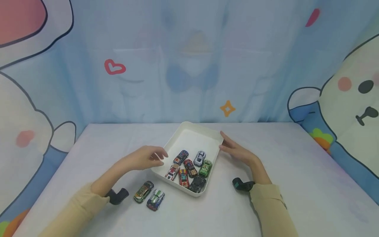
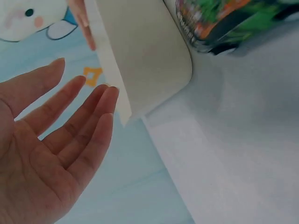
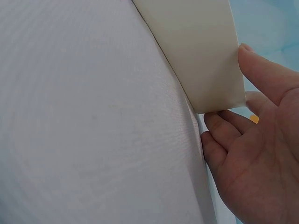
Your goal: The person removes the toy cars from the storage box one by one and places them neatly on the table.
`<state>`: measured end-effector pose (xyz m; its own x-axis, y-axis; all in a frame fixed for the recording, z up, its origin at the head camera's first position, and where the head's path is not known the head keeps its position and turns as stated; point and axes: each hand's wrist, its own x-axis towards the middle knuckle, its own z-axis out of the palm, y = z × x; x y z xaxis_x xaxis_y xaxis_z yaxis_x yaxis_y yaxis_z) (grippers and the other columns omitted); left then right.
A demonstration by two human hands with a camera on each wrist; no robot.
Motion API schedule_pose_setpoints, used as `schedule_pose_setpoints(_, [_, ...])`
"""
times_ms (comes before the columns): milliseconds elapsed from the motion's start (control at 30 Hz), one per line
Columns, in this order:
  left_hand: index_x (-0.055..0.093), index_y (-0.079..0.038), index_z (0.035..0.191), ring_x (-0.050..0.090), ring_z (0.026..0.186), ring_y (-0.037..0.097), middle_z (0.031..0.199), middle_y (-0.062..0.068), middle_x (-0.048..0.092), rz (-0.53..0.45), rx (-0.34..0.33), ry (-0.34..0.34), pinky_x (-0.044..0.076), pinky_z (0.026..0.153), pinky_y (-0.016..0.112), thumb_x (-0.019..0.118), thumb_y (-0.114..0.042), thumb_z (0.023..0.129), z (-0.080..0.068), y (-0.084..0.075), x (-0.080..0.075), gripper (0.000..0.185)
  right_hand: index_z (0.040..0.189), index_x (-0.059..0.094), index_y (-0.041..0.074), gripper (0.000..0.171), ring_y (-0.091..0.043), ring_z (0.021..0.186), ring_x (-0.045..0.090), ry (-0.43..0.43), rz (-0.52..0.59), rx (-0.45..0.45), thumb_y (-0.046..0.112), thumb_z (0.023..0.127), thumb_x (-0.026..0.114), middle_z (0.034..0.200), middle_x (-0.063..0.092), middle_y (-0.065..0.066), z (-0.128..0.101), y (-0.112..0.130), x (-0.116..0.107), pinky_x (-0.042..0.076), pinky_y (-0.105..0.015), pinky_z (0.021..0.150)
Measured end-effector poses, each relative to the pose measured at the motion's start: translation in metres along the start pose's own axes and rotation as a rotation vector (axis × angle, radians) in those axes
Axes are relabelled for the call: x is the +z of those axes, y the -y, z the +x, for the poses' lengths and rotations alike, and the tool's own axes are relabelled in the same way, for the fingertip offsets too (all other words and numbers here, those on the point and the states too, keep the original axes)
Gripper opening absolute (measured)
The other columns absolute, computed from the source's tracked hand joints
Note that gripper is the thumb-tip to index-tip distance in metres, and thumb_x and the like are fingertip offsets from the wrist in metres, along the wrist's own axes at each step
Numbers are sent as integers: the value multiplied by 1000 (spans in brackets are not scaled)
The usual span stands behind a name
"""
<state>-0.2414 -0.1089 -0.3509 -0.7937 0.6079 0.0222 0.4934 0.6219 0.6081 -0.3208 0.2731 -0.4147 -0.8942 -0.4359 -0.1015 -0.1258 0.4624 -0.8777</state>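
A white tray [image 1: 199, 132] stands at an angle on the table with several toy cars [image 1: 190, 168] gathered in its near half. By the tray's left wall is my left hand [image 1: 148, 157], fingers loosely bent and apart, with nothing held; in the left wrist view the fingertips come close to the rim, and I cannot tell whether they touch. My right hand [image 1: 237, 150] touches the tray's far right corner with fingers spread. Its thumb [image 3: 261, 70] meets the rim in the right wrist view, while the other fingers lie by the corner.
Left of the tray's near end, an orange-green toy car [image 1: 143, 191] and a white-green toy car [image 1: 155, 199] lie on the white tabletop [image 1: 219, 217]. Black wrist devices [image 1: 242, 185] sit at both cuffs. Behind the table hangs a blue cartoon curtain [image 1: 142, 98].
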Motion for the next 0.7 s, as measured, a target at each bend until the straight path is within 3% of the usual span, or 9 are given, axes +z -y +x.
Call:
schedule_pose_setpoints(400, [46, -3, 136, 56, 109, 30, 128, 18, 51, 150, -38, 241, 49, 83, 32, 59, -3, 90, 87, -8, 0, 47, 151, 0, 17, 71, -36, 138, 5, -2, 4, -3, 27, 99, 47, 154, -1, -15, -1, 0, 0, 10, -55, 107])
schedule_pose_setpoints(533, [45, -7, 138, 53, 114, 27, 131, 14, 49, 214, -96, 330, 47, 87, 32, 64, -5, 88, 105, -9, 7, 53, 151, -1, 16, 70, -37, 138, 6, 4, 4, -9, 26, 99, 46, 154, -1, -16, -2, 2, 2, 10, -54, 107])
schedule_pose_setpoints(700, [50, -14, 136, 53, 111, 22, 124, 9, 54, 314, -173, 402, 45, 89, 34, 73, -12, 82, 115, -11, 14, 58, 151, -1, 16, 70, -35, 138, 6, 5, -6, -4, 26, 99, 47, 154, -1, -15, -2, 3, 2, 10, -51, 108])
